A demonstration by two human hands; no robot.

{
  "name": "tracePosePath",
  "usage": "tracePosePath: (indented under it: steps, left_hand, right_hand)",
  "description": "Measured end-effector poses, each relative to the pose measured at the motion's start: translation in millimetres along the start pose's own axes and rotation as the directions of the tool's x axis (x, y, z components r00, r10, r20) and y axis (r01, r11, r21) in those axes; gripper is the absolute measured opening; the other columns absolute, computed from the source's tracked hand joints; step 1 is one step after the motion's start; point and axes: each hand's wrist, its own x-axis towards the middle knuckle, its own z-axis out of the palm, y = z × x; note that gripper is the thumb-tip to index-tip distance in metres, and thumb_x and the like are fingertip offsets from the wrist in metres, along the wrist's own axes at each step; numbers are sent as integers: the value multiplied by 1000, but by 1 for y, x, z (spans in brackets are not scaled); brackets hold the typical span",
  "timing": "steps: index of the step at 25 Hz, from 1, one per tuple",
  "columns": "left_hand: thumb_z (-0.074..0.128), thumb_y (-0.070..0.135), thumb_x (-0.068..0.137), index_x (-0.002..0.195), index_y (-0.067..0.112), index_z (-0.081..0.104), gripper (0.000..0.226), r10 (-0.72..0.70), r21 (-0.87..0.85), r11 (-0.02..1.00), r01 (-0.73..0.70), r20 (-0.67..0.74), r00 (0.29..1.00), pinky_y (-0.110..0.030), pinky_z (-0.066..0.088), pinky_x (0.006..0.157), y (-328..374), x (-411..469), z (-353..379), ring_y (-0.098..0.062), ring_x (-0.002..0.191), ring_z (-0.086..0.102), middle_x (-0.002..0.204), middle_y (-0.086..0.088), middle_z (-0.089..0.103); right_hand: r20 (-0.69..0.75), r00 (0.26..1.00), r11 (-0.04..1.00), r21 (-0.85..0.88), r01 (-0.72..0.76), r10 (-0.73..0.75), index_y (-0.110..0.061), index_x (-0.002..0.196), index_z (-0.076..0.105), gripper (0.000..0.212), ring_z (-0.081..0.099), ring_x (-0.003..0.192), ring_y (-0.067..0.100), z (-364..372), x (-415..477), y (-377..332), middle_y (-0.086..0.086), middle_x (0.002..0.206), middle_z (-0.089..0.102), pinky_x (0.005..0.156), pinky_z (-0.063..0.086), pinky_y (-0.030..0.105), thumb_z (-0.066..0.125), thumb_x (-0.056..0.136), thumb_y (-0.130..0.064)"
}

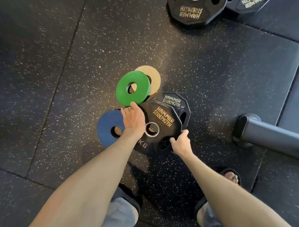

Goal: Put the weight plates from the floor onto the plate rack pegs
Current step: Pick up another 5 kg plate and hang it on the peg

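On the speckled rubber floor (pixel 97 44), the left hand (pixel 133 118) grips the near edge of a green plate (pixel 131 90), which is tilted and overlaps a tan plate (pixel 153 78) behind it. A blue plate (pixel 107 128) lies flat under the left forearm. The right hand (pixel 181 142) curls over the right rim of a black Hammer Strength plate (pixel 160 121), which rests on a second black plate (pixel 174 101). Two larger black plates (pixel 193 11) lie at the floor's far edge. A dark steel rack foot (pixel 267 135) sits at the right edge. Sandalled feet stand below.
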Motion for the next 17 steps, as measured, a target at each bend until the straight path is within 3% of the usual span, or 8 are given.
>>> tracePosePath:
  steps: [2, 5, 9, 13, 17]
  left_hand:
    - [64, 4, 87, 135, -3, 31, 59, 28, 10, 1000, -27, -122, 992, -49, 19, 121, -5, -2, 9, -35, 117, 54, 115, -15, 61]
    - [65, 3, 87, 126, 0, 42, 45, 17, -39, 999, -27, -236, 972, -45, 29, 117, -17, 6, 12, -29, 100, 61, 100, -10, 66]
    - [64, 14, 92, 111, 8, 57, 21, -2, 56, 998, 9, -124, 992, -45, 30, 114, -13, 17, 5, -30, 109, 60, 108, -11, 68]
    - [64, 9, 91, 107, 9, 52, 20, 42, 54, 998, -38, -83, 996, -46, 26, 116, -11, 17, -2, -26, 96, 65, 96, -6, 71]
    - [63, 9, 91, 115, 4, 50, 28, 54, -12, 998, -55, -63, 997, -53, 20, 119, -18, 0, -12, -30, 107, 63, 108, -13, 67]
  right_hand:
    - [-8, 1000, 999, 35, 0, 0, -19, 113, 27, 33, 62, 96, 34, 3, 1, -1, 12, 109, 55, 82, 58, 54, 55, 95, -17]
    - [-17, 999, 998, 43, 36, -35, -19, 111, 28, 28, 63, 90, 30, 6, 1, 4, 9, 103, 56, 78, 59, 54, 52, 96, -16]
    - [-52, 995, 995, 59, 85, -82, -21, 111, 28, 26, 66, 84, 29, 12, 2, 11, 10, 101, 61, 74, 60, 54, 50, 97, -18]
    - [-66, 992, 991, 70, 116, -111, -20, 111, 29, 25, 65, 82, 25, 11, -5, 10, 9, 100, 62, 71, 60, 51, 50, 98, -17]
    - [-120, 966, 973, -58, 223, -228, -14, 113, 32, 25, 63, 78, 30, -16, -24, -5, 12, 95, 63, 67, 55, 46, 49, 95, -17]
